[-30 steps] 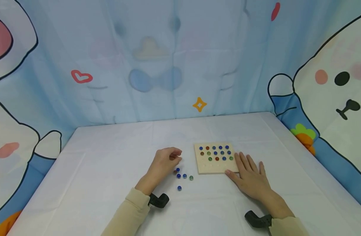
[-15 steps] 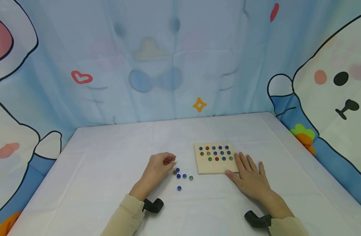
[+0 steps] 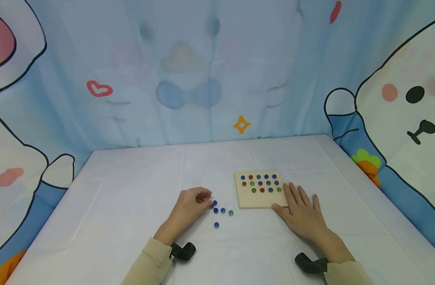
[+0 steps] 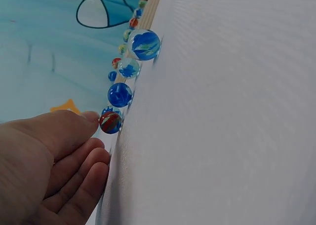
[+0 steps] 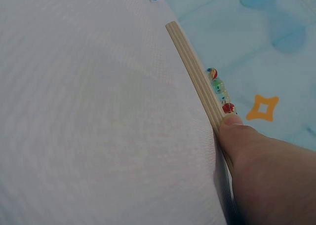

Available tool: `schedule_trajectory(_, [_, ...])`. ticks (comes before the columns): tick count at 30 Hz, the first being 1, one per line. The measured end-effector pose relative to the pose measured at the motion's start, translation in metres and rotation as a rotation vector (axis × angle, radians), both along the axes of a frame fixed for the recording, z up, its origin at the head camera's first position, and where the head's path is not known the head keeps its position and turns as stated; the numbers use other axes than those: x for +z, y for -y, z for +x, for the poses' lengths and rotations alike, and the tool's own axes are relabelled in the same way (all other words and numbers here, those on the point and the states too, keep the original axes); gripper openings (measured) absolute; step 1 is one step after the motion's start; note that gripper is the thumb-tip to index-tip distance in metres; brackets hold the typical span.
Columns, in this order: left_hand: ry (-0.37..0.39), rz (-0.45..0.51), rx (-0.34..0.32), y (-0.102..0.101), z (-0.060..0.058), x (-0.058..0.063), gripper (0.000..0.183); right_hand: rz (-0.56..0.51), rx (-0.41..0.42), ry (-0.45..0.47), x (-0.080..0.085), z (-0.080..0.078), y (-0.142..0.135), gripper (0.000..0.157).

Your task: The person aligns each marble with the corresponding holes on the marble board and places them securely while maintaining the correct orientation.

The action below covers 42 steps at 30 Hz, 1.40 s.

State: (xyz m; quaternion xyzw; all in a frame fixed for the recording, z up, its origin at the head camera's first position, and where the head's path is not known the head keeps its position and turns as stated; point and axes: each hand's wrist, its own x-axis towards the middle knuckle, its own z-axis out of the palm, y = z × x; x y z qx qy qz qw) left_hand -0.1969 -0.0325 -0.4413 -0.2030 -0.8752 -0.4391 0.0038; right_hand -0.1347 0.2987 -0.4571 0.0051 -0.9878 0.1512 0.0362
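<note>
My left hand is beside a loose group of glass marbles, thumb and fingers loosely bent. In the left wrist view its thumb tip is right at a red-streaked marble, which is not between thumb and fingers. Close by lie a dark blue marble, a green marble and several other blue ones. My right hand lies flat with spread fingers at the right edge of a wooden board, its thumb on the near corner. Blue, green and red-brown marbles fill the board's back rows; holes in front are bare.
A white cloth covers the table. Behind it hangs a light blue curtain with cartoon prints. One blue marble lies apart, nearer the front. A black wrist camera sits on the left wrist, another on the right.
My left hand has drawn back leftward and lower from near the board, then settled its fingertips by the red-brown marble. My right hand and the board stay in place.
</note>
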Motion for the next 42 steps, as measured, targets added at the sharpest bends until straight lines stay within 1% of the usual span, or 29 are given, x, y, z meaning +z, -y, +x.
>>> schedule_trajectory(9, [0.015, -0.009, 0.006, -0.0028, 0.0003, 0.0013, 0.023, -0.007, -0.004, 0.006, 0.0005, 0.0002, 0.0006, 0.093])
schedule_trajectory(12, [0.008, -0.01, -0.007, -0.0041, 0.0008, 0.0018, 0.023, -0.004, -0.006, 0.003, 0.0012, 0.0, 0.0003, 0.092])
schedule_trajectory(17, [0.005, -0.003, -0.005, -0.0048, 0.0015, 0.0032, 0.023, 0.003, -0.002, 0.001, 0.0028, -0.0007, 0.0004, 0.092])
schedule_trajectory(33, [0.009, -0.013, -0.01, -0.0045, 0.001, 0.0011, 0.022, -0.004, -0.002, 0.002, 0.0011, -0.001, -0.0009, 0.093])
schedule_trajectory(42, [-0.042, -0.013, -0.027, -0.0034, 0.0, 0.0003, 0.012, -0.003, -0.003, 0.008, 0.0015, -0.0017, -0.0008, 0.093])
